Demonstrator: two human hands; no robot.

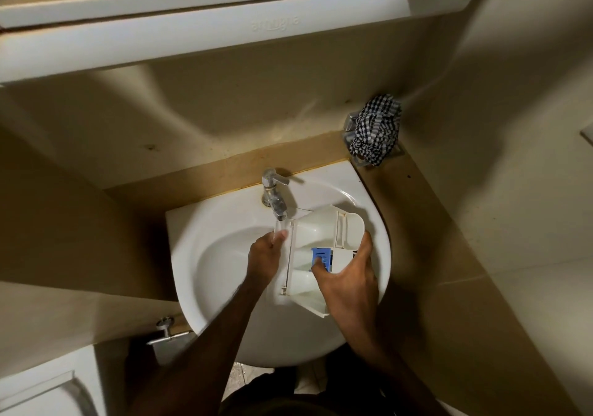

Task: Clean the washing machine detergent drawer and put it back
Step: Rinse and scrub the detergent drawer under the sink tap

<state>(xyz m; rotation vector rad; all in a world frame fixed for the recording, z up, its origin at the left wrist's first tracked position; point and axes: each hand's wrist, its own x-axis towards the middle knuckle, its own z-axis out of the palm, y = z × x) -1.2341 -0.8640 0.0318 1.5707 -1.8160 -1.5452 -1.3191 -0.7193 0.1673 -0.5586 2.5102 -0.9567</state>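
Observation:
The white plastic detergent drawer [316, 233] lies over the right half of the white basin [218, 255], with a blue insert [321, 259] in its middle compartment. My right hand [348, 282] grips the drawer's right side, thumb pressed on the blue insert. My left hand [264, 260] sits at the drawer's left edge, fingers held under the water running from the chrome tap [272, 191]. The left hand is blurred, and whether it holds the drawer's edge is unclear.
A black-and-white checked cloth [377, 130] hangs on a metal holder in the right corner. A white shelf [192, 40] juts out above the basin. A chrome fitting [165, 330] sticks out below the basin's left side. Beige walls close in on both sides.

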